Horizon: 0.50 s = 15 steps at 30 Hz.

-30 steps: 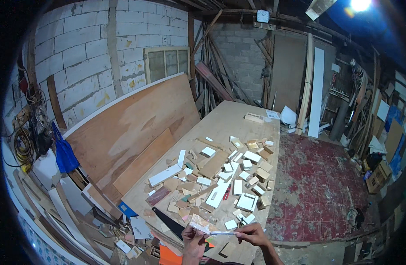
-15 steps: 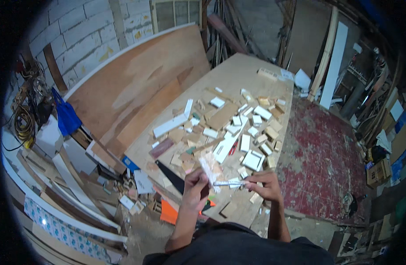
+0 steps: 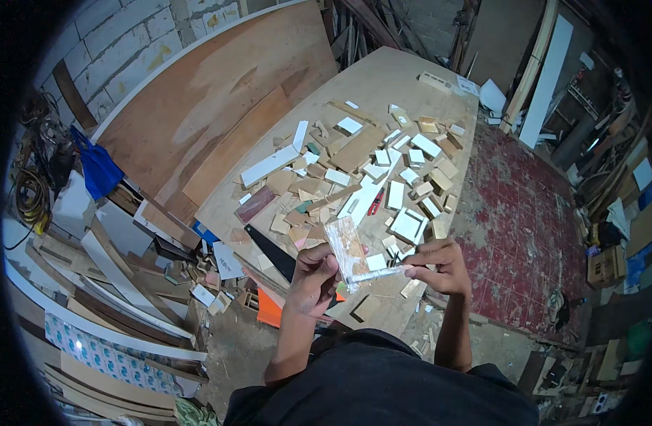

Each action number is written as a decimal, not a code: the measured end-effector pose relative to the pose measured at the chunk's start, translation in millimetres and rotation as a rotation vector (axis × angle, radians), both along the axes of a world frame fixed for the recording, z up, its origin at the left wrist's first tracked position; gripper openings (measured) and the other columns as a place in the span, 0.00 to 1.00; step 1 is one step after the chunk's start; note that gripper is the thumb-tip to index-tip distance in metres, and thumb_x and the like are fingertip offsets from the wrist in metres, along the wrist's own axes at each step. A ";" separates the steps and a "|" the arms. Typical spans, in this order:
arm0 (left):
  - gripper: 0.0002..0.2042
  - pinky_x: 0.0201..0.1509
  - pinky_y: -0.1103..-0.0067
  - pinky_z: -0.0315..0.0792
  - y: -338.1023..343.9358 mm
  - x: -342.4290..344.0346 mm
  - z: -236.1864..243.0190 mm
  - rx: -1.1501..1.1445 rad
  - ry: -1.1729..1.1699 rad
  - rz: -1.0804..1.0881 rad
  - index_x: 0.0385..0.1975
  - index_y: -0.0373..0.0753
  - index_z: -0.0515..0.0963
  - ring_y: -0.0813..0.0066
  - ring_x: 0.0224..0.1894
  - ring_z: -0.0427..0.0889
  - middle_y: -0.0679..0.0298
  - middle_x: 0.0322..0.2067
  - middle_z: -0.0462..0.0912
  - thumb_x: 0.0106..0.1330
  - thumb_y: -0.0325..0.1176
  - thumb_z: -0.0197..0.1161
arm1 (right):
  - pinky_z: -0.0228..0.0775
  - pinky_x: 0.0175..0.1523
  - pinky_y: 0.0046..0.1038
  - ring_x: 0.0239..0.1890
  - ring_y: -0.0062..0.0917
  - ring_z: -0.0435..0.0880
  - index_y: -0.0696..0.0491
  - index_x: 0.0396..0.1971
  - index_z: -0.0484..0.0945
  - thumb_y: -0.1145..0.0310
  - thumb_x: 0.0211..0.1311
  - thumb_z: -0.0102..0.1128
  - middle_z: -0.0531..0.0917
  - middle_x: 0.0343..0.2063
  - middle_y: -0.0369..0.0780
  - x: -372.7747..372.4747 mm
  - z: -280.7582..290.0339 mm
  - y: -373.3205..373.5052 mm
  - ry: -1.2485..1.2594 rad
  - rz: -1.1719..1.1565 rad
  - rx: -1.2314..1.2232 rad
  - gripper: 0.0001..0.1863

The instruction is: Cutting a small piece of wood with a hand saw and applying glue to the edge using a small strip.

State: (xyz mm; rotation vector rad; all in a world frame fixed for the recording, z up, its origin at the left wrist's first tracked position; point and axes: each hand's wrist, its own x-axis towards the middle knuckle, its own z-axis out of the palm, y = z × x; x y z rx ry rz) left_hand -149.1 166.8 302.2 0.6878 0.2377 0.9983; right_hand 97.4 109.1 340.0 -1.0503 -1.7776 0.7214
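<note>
My left hand (image 3: 315, 280) grips a small tan wooden piece (image 3: 346, 245) streaked with white, held tilted over the near end of the table. My right hand (image 3: 443, 266), right of it, pinches a thin whitish strip (image 3: 379, 274) that reaches to the piece's lower end; whether they are joined I cannot tell. Behind and around them, many white and tan wooden offcuts (image 3: 407, 199) lie on the plywood table (image 3: 383, 71). A black saw blade (image 3: 269, 252) lies left of my left hand, and a small red object (image 3: 376, 202) is among the offcuts.
A large plywood sheet (image 3: 205, 78) leans along the left, beside a blue bag (image 3: 99, 163). Stacked boards (image 3: 113, 284) crowd the lower left. Red tiled floor (image 3: 510, 234) stretches right of the table, with tall planks (image 3: 542, 78) behind. An orange object (image 3: 268, 307) is under the table's near corner.
The view has tilted downward, bringing my torso into sight. The wooden piece in my left hand has turned from lying nearly level to standing up from the strip.
</note>
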 end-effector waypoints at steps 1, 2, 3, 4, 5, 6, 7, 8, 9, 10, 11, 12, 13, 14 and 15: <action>0.16 0.27 0.89 0.67 -0.3 2.8 2.2 -0.004 0.000 0.002 0.43 0.31 0.78 0.88 0.26 0.76 0.58 0.35 0.84 0.60 0.36 0.65 | 0.56 0.20 0.24 0.15 0.20 0.71 0.61 0.31 0.84 0.76 0.47 0.68 0.78 0.15 0.41 3.4 -1.4 -0.3 0.000 0.002 -0.004 0.09; 0.16 0.27 0.89 0.67 -0.5 6.0 3.8 0.002 0.017 0.042 0.43 0.31 0.78 0.87 0.26 0.76 0.58 0.35 0.84 0.59 0.35 0.66 | 0.57 0.21 0.23 0.15 0.20 0.72 0.61 0.31 0.84 0.76 0.48 0.67 0.78 0.15 0.41 6.7 -2.6 -0.4 0.011 0.020 0.003 0.09; 0.17 0.28 0.89 0.67 -0.8 7.9 3.8 0.008 0.034 0.082 0.43 0.31 0.78 0.87 0.27 0.76 0.58 0.35 0.84 0.59 0.35 0.66 | 0.58 0.21 0.23 0.16 0.19 0.73 0.61 0.31 0.84 0.76 0.48 0.67 0.79 0.15 0.40 8.7 -3.5 -0.2 0.022 0.038 0.009 0.08; 0.17 0.28 0.89 0.67 -1.0 8.4 1.2 0.003 0.036 0.080 0.43 0.31 0.78 0.87 0.27 0.76 0.58 0.35 0.84 0.59 0.35 0.66 | 0.58 0.21 0.23 0.16 0.19 0.73 0.61 0.31 0.84 0.76 0.48 0.67 0.79 0.15 0.40 7.8 -2.7 -0.3 0.024 0.036 0.005 0.08; 0.17 0.30 0.88 0.70 -0.9 9.0 -3.0 0.026 0.039 0.097 0.44 0.30 0.78 0.85 0.28 0.78 0.57 0.36 0.84 0.58 0.35 0.67 | 0.60 0.21 0.22 0.16 0.19 0.74 0.61 0.31 0.84 0.76 0.49 0.66 0.80 0.16 0.40 5.3 -0.8 -0.1 0.079 -0.023 -0.004 0.08; 0.18 0.32 0.87 0.72 -1.1 9.5 -5.5 0.049 0.043 0.113 0.44 0.29 0.78 0.84 0.29 0.79 0.55 0.37 0.84 0.58 0.35 0.67 | 0.61 0.22 0.21 0.17 0.18 0.75 0.60 0.32 0.84 0.76 0.49 0.66 0.80 0.16 0.39 3.1 0.1 0.8 0.134 -0.082 -0.012 0.08; 0.18 0.32 0.87 0.72 -1.9 9.7 -5.0 0.045 0.045 0.108 0.44 0.29 0.78 0.84 0.29 0.79 0.55 0.37 0.84 0.58 0.35 0.67 | 0.61 0.22 0.21 0.17 0.18 0.75 0.60 0.32 0.84 0.76 0.49 0.66 0.80 0.16 0.39 1.8 0.4 2.8 0.135 -0.088 -0.015 0.08; 0.19 0.36 0.84 0.74 -3.1 9.5 -3.3 0.049 0.033 0.079 0.44 0.29 0.77 0.81 0.32 0.80 0.55 0.38 0.83 0.58 0.35 0.67 | 0.62 0.22 0.20 0.17 0.18 0.75 0.60 0.32 0.84 0.75 0.50 0.66 0.80 0.16 0.39 0.8 0.7 5.6 0.118 -0.108 -0.021 0.08; 0.19 0.40 0.82 0.76 -4.6 9.4 -1.0 0.053 0.022 0.051 0.44 0.28 0.77 0.79 0.34 0.81 0.54 0.38 0.83 0.58 0.35 0.67 | 0.62 0.23 0.20 0.18 0.18 0.76 0.60 0.32 0.84 0.75 0.51 0.65 0.81 0.17 0.38 0.6 0.8 6.1 0.101 -0.127 -0.027 0.08; 0.19 0.40 0.82 0.76 -5.4 11.6 2.7 0.052 0.021 0.055 0.44 0.28 0.77 0.79 0.34 0.81 0.54 0.38 0.83 0.58 0.35 0.67 | 0.62 0.22 0.20 0.17 0.18 0.75 0.60 0.32 0.84 0.75 0.50 0.66 0.80 0.16 0.39 3.8 2.4 5.7 0.035 -0.065 -0.037 0.08; 0.19 0.41 0.81 0.77 -6.3 15.4 8.0 0.038 0.012 0.072 0.44 0.28 0.76 0.77 0.36 0.82 0.54 0.37 0.83 0.58 0.34 0.67 | 0.62 0.22 0.20 0.17 0.18 0.75 0.60 0.32 0.84 0.75 0.50 0.66 0.80 0.16 0.39 6.8 2.1 5.5 0.035 -0.060 -0.038 0.08; 0.19 0.42 0.79 0.78 -6.3 17.6 10.3 0.025 0.003 0.088 0.45 0.27 0.76 0.76 0.38 0.82 0.55 0.37 0.83 0.58 0.33 0.67 | 0.62 0.22 0.20 0.17 0.18 0.75 0.60 0.32 0.84 0.75 0.50 0.66 0.80 0.16 0.39 9.3 1.4 4.8 -0.008 0.005 -0.032 0.08; 0.19 0.42 0.79 0.78 -6.6 17.6 10.1 0.024 0.004 0.090 0.45 0.27 0.76 0.76 0.38 0.82 0.55 0.37 0.83 0.58 0.33 0.67 | 0.62 0.22 0.20 0.17 0.18 0.75 0.60 0.33 0.84 0.76 0.50 0.66 0.80 0.16 0.39 11.3 0.9 2.6 -0.049 0.068 -0.028 0.09; 0.18 0.42 0.79 0.78 -7.0 17.5 9.5 0.036 0.006 0.081 0.45 0.27 0.76 0.75 0.38 0.83 0.55 0.37 0.83 0.58 0.33 0.66 | 0.62 0.22 0.20 0.17 0.18 0.75 0.60 0.33 0.84 0.76 0.49 0.66 0.80 0.16 0.39 13.5 -3.0 2.3 -0.010 0.070 -0.011 0.09; 0.18 0.41 0.79 0.79 -7.4 17.3 8.6 0.049 0.008 0.073 0.46 0.28 0.76 0.74 0.38 0.83 0.55 0.38 0.83 0.59 0.32 0.66 | 0.62 0.22 0.20 0.17 0.18 0.75 0.60 0.33 0.84 0.76 0.49 0.66 0.80 0.16 0.39 12.9 -3.1 2.3 -0.009 0.072 -0.012 0.09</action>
